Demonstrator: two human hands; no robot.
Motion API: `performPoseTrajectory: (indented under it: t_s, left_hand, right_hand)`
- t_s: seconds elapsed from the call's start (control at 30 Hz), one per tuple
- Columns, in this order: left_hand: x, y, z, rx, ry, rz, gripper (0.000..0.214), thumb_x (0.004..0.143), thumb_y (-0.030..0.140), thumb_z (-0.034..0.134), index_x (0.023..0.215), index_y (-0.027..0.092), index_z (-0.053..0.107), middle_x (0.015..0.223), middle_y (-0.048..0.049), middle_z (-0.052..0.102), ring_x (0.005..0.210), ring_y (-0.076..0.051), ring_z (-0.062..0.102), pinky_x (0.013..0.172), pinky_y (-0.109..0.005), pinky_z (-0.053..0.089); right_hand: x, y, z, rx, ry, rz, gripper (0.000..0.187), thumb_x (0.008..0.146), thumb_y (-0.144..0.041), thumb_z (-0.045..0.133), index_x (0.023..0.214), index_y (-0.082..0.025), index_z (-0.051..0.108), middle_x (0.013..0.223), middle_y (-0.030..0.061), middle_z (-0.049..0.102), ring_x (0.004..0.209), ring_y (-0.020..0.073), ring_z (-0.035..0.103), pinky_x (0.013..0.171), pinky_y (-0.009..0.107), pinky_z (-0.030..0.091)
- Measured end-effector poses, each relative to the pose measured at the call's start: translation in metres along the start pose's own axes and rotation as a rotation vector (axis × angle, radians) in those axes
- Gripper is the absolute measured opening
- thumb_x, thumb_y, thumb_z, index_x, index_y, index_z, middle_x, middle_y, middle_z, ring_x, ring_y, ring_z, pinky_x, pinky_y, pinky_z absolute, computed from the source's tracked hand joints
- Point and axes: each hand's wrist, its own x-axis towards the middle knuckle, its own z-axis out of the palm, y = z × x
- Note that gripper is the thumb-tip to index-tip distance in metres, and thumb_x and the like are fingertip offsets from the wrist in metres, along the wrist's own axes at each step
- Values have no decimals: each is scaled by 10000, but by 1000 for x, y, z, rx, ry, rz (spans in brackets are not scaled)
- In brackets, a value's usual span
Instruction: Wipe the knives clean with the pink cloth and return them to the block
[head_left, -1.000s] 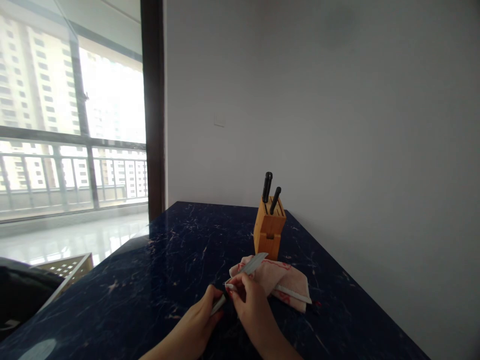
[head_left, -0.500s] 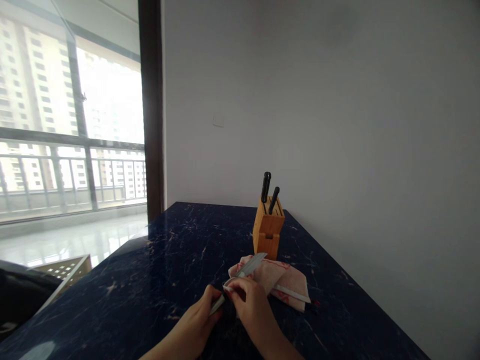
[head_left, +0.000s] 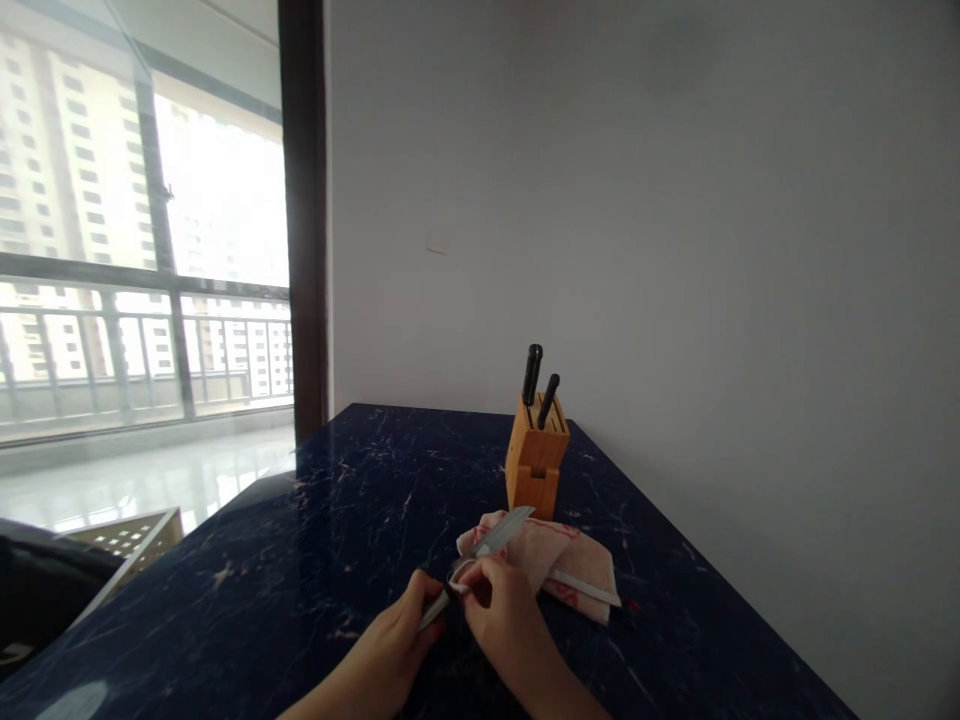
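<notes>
My left hand (head_left: 409,622) is closed around the handle of a knife (head_left: 511,525), whose silver blade points away and to the right. My right hand (head_left: 501,610) pinches a thin white strip (head_left: 459,577) that curves beside the knife where blade and handle meet. What the strip is made of cannot be told. Behind and right of my right hand lies a folded pink towel (head_left: 585,565) with red markings; the blade's tip overlaps it in view. Just beyond the towel stands a wooden knife block (head_left: 534,470), with two black-handled tools in its slots.
The dark blue marbled table (head_left: 375,500) stretches out to a grey-white wall (head_left: 675,250). At the lower left are a beige perforated crate (head_left: 135,545) and a black object (head_left: 52,580) beside the table. A dark door frame (head_left: 304,220) and large windows stand further left.
My right fingers have shifted slightly, and more of the white strip's curve shows beside the knife. My left hand, the towel and the knife block have stayed in place.
</notes>
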Motion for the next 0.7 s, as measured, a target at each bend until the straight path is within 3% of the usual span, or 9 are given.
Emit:
performPoseTrajectory:
  t_s: [0.23, 0.4, 0.7]
  left_hand:
    - [0, 0, -1, 1, -14, 44, 152, 844, 138, 403, 977, 211, 398, 934, -27, 617, 825, -137, 583, 751, -211, 418]
    - [0, 1, -1, 25, -24, 40, 131, 853, 143, 392, 964, 212, 404, 919, -22, 618, 818, -138, 581, 740, -211, 419]
    - [-2, -1, 0, 70, -33, 65, 162, 844, 136, 393, 980, 226, 388, 948, -29, 609, 845, -147, 577, 756, -224, 419]
  right_hand:
    - [-3, 1, 1, 7, 3, -42, 189, 671, -23, 444, 700, -175, 552, 794, 48, 653, 805, 173, 607, 759, 271, 443]
    - [-3, 3, 2, -103, -12, -19, 187, 621, -7, 462, 649, -176, 536, 717, 39, 630, 752, 192, 594, 716, 293, 444]
    - [3, 2, -2, -83, 59, -52, 134, 714, -77, 477, 742, -169, 571, 806, 58, 631, 820, 196, 586, 773, 314, 435]
